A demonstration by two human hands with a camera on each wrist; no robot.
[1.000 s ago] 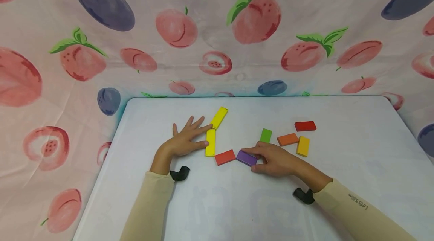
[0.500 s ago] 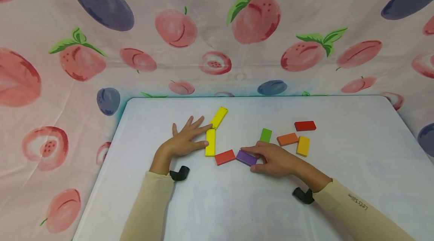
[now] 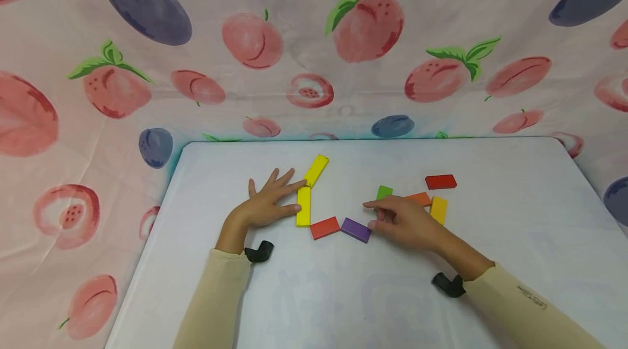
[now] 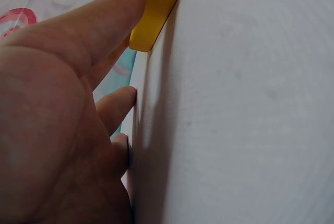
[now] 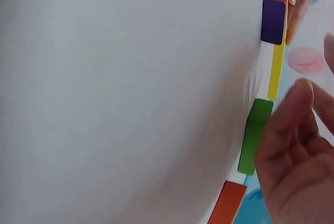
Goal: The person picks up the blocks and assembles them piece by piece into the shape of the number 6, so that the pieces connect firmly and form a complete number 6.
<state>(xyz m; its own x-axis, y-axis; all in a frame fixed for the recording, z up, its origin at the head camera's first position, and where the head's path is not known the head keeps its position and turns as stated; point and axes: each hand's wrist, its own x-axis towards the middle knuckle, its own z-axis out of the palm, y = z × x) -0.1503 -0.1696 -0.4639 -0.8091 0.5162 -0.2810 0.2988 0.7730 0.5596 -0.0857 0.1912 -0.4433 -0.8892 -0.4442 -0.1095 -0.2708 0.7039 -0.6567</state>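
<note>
My left hand (image 3: pixel 267 204) has its fingers spread, with thumb and index fingertip against the side of a yellow block (image 3: pixel 304 210). In the left wrist view the thumb presses that yellow block (image 4: pixel 159 10). Another yellow block (image 3: pixel 317 170) slants away from its far end. A red block (image 3: pixel 325 228) and a purple block (image 3: pixel 355 230) continue the line from its near end. My right hand (image 3: pixel 409 223) holds nothing, its index finger extended and thumb by the purple block's right end. It partly hides a green block (image 3: pixel 385 192), seen beside the fingers in the right wrist view.
To the right lie an orange block (image 3: pixel 420 198), an amber block (image 3: pixel 439 209) and a dark red block (image 3: pixel 440 181), the first two partly behind the right hand. Everything rests on a white tabletop (image 3: pixel 304 294). A fruit-print cloth (image 3: pixel 196 136) hangs behind and at the left.
My right hand has let go of the purple block and moved up and to the right, covering more of the green and orange blocks. The left hand keeps its place.
</note>
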